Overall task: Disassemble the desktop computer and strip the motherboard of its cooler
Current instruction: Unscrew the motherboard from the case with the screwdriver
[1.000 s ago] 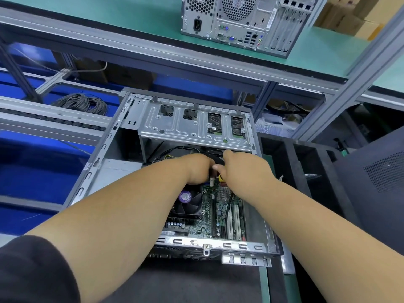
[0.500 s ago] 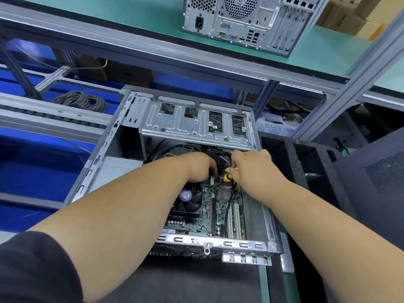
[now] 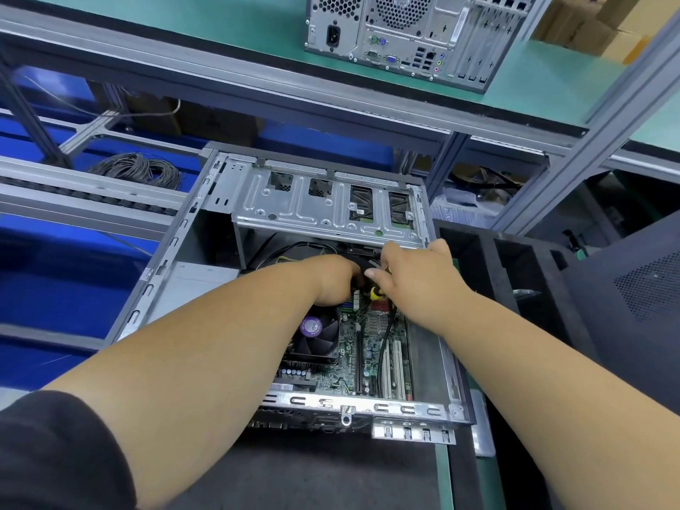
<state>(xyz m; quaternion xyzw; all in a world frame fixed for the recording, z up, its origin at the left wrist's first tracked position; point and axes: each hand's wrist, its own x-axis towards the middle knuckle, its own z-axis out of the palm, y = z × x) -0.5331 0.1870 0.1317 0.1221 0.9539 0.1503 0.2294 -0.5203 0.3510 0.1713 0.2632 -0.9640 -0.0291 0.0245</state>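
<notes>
Both hands reach into the open grey steel computer case [image 3: 176, 248], meeting under its silver drive cage [image 3: 323, 207]. The left hand [image 3: 331, 279] curls downward; what it holds is hidden. The right hand [image 3: 415, 279] curls round something black. Just below them, on the green motherboard [image 3: 368, 358], sits the black fan cooler [image 3: 316, 338].

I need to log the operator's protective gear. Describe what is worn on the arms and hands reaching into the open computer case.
Both hands, left hand and right hand, are bare: no gloves, rings or watch show. Both forearms are uncovered, with no wrist strap visible. The left arm has a dark, black-looking short sleeve ending above the elbow. The right arm's sleeve is out of frame.
</notes>
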